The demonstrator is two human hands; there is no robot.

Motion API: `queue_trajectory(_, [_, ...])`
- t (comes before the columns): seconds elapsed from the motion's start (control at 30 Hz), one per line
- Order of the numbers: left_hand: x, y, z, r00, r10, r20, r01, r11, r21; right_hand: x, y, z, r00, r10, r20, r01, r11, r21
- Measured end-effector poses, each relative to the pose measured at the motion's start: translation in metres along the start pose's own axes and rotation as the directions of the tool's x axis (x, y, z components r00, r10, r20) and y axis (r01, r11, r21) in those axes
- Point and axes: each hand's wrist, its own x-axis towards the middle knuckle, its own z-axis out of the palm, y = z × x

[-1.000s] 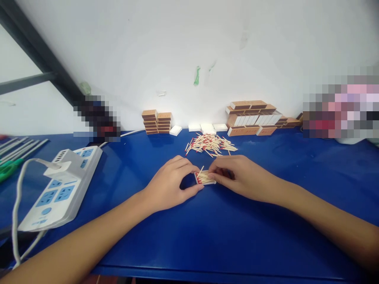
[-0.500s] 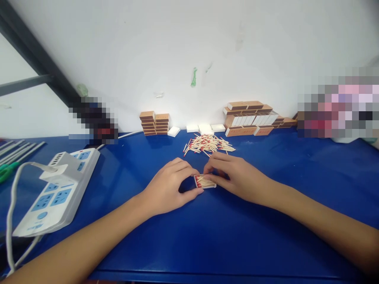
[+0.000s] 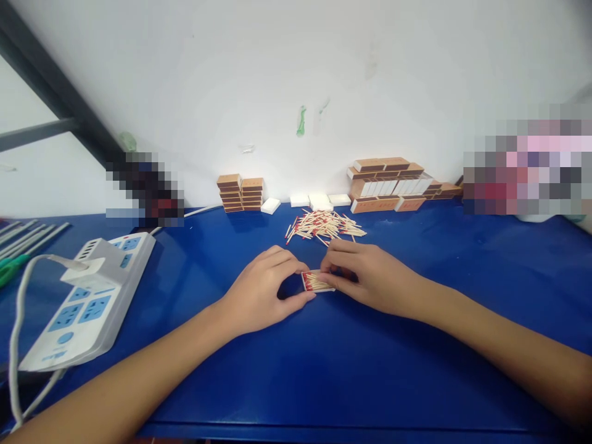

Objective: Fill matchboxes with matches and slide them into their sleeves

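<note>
In the head view, a small white matchbox tray [image 3: 319, 290] lies on the blue table, filled with red-tipped matches [image 3: 313, 281]. My left hand [image 3: 266, 291] grips the tray's left end, thumb on the near side and fingers on the far side. Over the tray's right part, my right hand [image 3: 358, 274] has its thumb and fingertips closed on the matches; its fingers cover that end. Just beyond the hands is a loose heap of matches [image 3: 326, 224]. Several white trays [image 3: 320, 201] stand behind the heap, against the wall.
Stacked matchboxes [image 3: 241, 194] stand at the back left, and a larger stack of matchboxes [image 3: 387, 185] is at the back right. A white power strip [image 3: 99, 308] with a plugged-in adapter and cable occupies the left side. Metal rods [image 3: 34, 237] and a green-handled item [image 3: 13, 268] lie farther left.
The tray and my left hand have shifted very slightly to the left in view. My right thumb and fingers stay at the matches; little else differs.
</note>
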Motion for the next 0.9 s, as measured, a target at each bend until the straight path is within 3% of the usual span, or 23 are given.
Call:
queue_trajectory(0.33, [0.0, -0.001, 0.0, 1.0, 0.002, 0.001, -0.002, 1.0, 0.005, 0.002, -0.004, 0.0, 0.996, 0.086, 0.017, -0.086, 0.996, 0.027])
queue_trajectory(0.53, [0.001, 0.0, 0.001, 1.0, 0.0, 0.002, 0.0, 1.0, -0.001, 0.003, -0.001, -0.008, 0.992, 0.022, -0.121, -0.025, 0.999, -0.025])
queue_trajectory(0.7, [0.0, 0.003, 0.0, 0.987, 0.006, -0.163, -0.01, 1.0, -0.025, 0.003, 0.02, -0.031, 0.977, 0.052, -0.208, -0.106, 0.961, -0.256])
queue_trajectory(0.8, [0.0, 0.004, 0.0, 0.985, -0.009, -0.171, 0.007, 1.0, -0.013, 0.001, 0.038, -0.046, 0.985, 0.086, -0.151, -0.126, 0.951, -0.282])
queue_trajectory(0.9, [0.0, 0.002, 0.002, 0.996, -0.038, -0.077, 0.037, 0.999, -0.013, -0.001, 0.05, -0.052, 0.994, 0.113, -0.002, -0.112, 0.987, -0.113])
